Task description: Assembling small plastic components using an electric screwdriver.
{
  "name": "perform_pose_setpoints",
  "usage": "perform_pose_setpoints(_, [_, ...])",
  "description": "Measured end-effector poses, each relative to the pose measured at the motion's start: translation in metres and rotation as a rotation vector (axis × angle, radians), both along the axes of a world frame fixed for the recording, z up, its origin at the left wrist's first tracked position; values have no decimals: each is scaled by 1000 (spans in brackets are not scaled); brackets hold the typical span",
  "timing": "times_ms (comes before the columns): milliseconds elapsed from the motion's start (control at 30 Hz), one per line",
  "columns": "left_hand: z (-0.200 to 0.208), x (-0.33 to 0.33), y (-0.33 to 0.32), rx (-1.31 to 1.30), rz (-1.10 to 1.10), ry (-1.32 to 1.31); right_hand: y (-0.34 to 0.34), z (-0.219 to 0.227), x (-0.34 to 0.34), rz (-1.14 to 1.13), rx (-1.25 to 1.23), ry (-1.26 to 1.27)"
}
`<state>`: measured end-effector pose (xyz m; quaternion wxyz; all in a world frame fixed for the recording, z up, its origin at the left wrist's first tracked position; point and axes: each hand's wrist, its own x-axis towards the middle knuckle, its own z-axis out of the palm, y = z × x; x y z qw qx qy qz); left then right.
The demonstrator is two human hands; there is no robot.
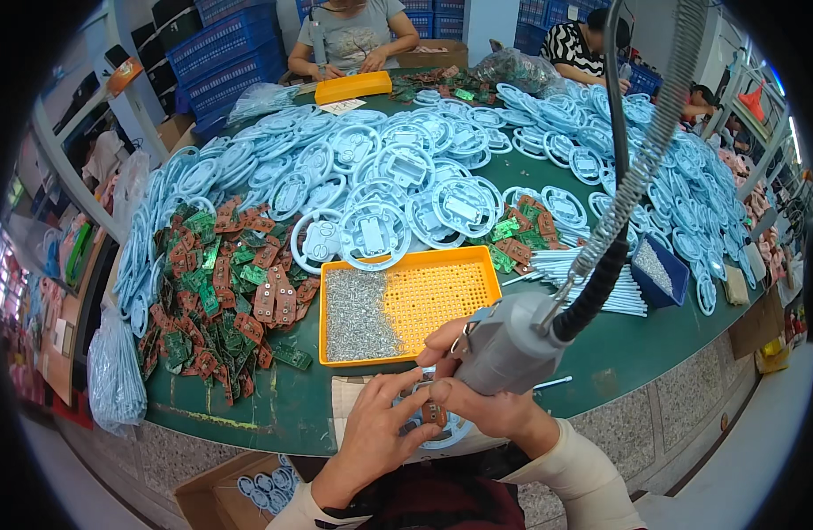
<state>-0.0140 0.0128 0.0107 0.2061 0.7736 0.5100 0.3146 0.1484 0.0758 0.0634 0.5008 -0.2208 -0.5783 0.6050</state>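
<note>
My left hand (380, 435) is closed on a light blue round plastic part (454, 435) at the table's near edge. A small reddish-brown circuit board (434, 413) lies on that part, between the fingertips of both hands. My right hand (490, 408) wraps round a grey electric screwdriver (509, 346), its thumb reaching down next to the board. The tool's tip is hidden behind my hands. Just beyond them sits a yellow tray (322, 311), its left side filled with small silver screws (358, 316) and its perforated right side showing.
A coiled spring (636, 190) and black cable run up from the screwdriver. Circuit boards (216, 296) are heaped at left, blue round parts (371, 231) beyond. White rods (592, 281) and a blue bin (661, 269) of small pieces stand at right. Two people work across the table.
</note>
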Motion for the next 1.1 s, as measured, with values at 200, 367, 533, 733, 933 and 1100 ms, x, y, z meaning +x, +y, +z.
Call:
perform_pose_setpoints(200, [-2,0,0,1,-1,-8,0,-1,-1,-6,-4,15])
perform_pose_setpoints(367, [-2,0,0,16,7,-12,1,-2,1,19,16,-11])
perform_pose_setpoints(533, [1,1,1,19,10,-24,-2,2,0,10,-22,-9])
perform_pose_setpoints(733, [1,0,0,13,5,-12,0,-1,-1,7,53,-52])
perform_pose_setpoints(933, [-2,0,-1,-4,7,4,-1,2,0,-77,-18,34])
perform_pose_setpoints(1100, [4,4,3,26,19,58,0,7,2,-119,-81,106])
